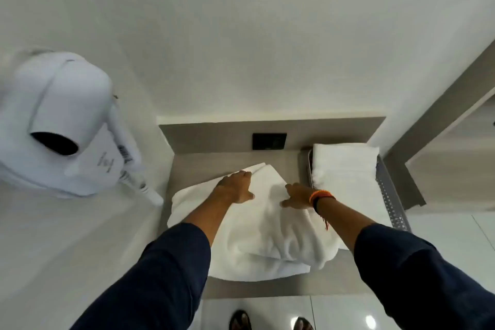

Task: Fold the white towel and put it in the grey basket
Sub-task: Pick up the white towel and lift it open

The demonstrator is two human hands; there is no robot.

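A white towel [257, 230] lies bunched and partly folded on the grey-beige shelf [267, 289] in front of me. My left hand [237, 185] rests on the towel's far left part, fingers curled over a folded edge near its far corner. My right hand [297, 195], with an orange and black wristband, presses flat on the towel's right side. The grey perforated basket [391, 195] stands at the right end of the shelf, with a folded white towel [345, 166] lying in it.
A white wall-mounted hair dryer [64, 126] hangs at the left, close to my left arm. A black wall socket [269, 141] sits on the back panel behind the towel. White walls enclose the shelf; a glossy tiled floor and my feet [270, 323] show below.
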